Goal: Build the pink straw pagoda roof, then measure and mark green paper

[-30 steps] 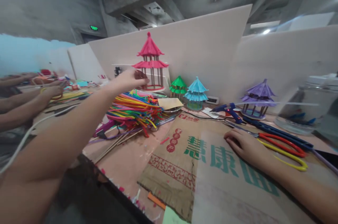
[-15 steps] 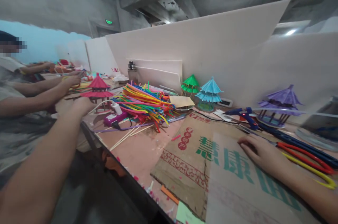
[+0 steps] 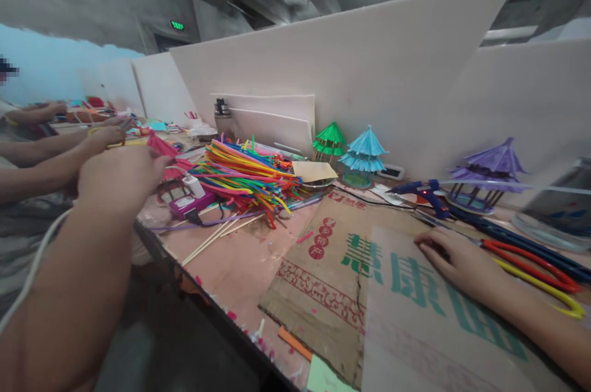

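We had our left hand (image 3: 120,178) out at the far left, at the pink pagoda (image 3: 161,146), which stood near the table's left edge, partly covered by that hand. We could see the thumb side against it, but the fingers were hidden, so we could not tell whether they gripped it. Just right of the pagoda were a white plug (image 3: 192,186) and a purple socket block (image 3: 203,198), with a heap of coloured pipe cleaners (image 3: 244,173) beyond them and thin wooden sticks (image 3: 207,242) on the near side.

Our right hand (image 3: 452,253) rested palm down on the printed cardboard (image 3: 318,281), holding nothing, its fingers loosely bent and a small gap beside the thumb. Just right of it lay scissors (image 3: 496,246) with red and yellow handles, and beyond it we saw a blue glue gun (image 3: 429,197).

Along the far side of the table (image 3: 249,256), a green pagoda (image 3: 329,141) and a light blue pagoda (image 3: 364,152) stood side by side before a pale panel (image 3: 369,72), with a purple pagoda (image 3: 489,167) well to their right. To the far left we saw a co-worker's hand (image 3: 111,135).
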`<state>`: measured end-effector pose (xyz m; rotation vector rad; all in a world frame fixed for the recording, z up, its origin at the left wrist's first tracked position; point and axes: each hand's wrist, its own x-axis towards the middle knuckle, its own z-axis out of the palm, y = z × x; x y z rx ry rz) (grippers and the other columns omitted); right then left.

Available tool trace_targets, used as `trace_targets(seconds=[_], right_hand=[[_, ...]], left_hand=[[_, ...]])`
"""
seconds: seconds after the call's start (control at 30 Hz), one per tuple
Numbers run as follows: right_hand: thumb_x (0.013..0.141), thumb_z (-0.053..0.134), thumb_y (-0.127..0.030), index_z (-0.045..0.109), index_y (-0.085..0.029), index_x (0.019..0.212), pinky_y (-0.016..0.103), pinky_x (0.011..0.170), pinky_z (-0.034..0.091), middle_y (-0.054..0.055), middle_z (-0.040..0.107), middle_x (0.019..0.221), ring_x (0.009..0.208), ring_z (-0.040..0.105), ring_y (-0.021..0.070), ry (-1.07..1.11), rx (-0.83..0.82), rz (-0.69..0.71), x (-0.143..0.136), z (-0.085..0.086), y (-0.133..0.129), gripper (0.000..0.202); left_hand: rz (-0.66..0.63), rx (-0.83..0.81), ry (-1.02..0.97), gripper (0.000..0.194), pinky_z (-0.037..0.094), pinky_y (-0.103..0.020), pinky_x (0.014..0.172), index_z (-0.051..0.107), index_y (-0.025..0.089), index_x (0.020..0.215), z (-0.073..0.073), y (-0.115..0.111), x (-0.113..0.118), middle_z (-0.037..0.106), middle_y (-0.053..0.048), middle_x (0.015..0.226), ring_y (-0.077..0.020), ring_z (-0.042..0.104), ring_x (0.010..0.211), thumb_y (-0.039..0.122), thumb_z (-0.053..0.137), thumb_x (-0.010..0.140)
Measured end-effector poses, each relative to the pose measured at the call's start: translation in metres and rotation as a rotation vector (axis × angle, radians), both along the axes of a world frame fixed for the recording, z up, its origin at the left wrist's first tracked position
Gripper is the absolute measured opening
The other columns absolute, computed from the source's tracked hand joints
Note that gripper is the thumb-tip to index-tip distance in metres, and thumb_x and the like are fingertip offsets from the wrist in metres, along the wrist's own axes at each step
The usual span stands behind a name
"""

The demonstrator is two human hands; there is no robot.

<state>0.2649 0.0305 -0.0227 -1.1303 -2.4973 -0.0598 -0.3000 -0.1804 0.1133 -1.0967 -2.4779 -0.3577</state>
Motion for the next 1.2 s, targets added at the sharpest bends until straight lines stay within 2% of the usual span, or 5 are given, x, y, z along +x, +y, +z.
trace_targets(seconds=[0.3, 0.43, 0.63, 1.0, 1.2], right_hand=[[0.096, 0.045, -0.034, 0.066, -0.020, 0.093, 0.042, 0.083, 0.052, 0.011, 0.068, 0.096, 0.092, 0.065, 0.0261, -0.005, 0.001, 0.015, -0.004, 0.006, -0.008, 0.026], [0.097, 0.043, -0.028, 0.065, -0.018, 0.094, 0.040, 0.084, 0.051, 0.012, 0.067, 0.097, 0.091, 0.064, 0.0248, -0.020, 0.001, 0.007, -0.009, 0.014, -0.020, 0.024], [0.095, 0.047, -0.022, 0.065, -0.018, 0.095, 0.038, 0.087, 0.050, 0.010, 0.067, 0.099, 0.096, 0.062, 0.0235, -0.011, -0.003, -0.023, -0.013, 0.018, -0.025, 0.018], [0.096, 0.046, -0.035, 0.066, -0.021, 0.094, 0.042, 0.082, 0.052, 0.011, 0.068, 0.097, 0.091, 0.064, 0.0260, 0.006, 0.004, 0.026, -0.002, 0.001, -0.003, 0.025], [0.095, 0.046, -0.040, 0.068, -0.022, 0.091, 0.042, 0.079, 0.054, 0.011, 0.070, 0.095, 0.088, 0.066, 0.0266, 0.018, 0.007, 0.016, -0.001, -0.001, 0.000, 0.029]], left_hand=[[-0.882, -0.344, -0.066, 0.061, 0.043, -0.033, 0.107, 0.061, 0.023, 0.135, 0.000, 0.129, 0.091, 0.058, -0.007, 0.144, -0.0296, 0.057, 0.128, 0.027, 0.064, 0.074], [-0.835, -0.415, -0.175, 0.098, 0.033, -0.041, 0.116, 0.046, 0.012, 0.146, -0.025, 0.143, 0.073, 0.038, -0.020, 0.157, -0.0364, 0.039, 0.143, 0.045, 0.078, 0.059], [-0.852, -0.400, -0.220, 0.085, 0.034, -0.042, 0.115, 0.061, 0.018, 0.131, -0.051, 0.147, 0.050, 0.045, -0.014, 0.154, -0.0363, 0.041, 0.142, 0.038, 0.079, 0.051], [-0.827, 0.025, -0.248, 0.065, 0.049, -0.033, 0.100, 0.058, 0.016, 0.131, -0.039, 0.150, 0.039, 0.067, -0.008, 0.127, -0.0299, 0.063, 0.114, 0.055, 0.052, 0.080], [-0.884, -0.075, -0.350, 0.062, 0.049, -0.033, 0.100, 0.064, 0.019, 0.124, -0.031, 0.141, 0.040, 0.068, -0.007, 0.127, -0.0289, 0.063, 0.115, 0.060, 0.061, 0.078]])
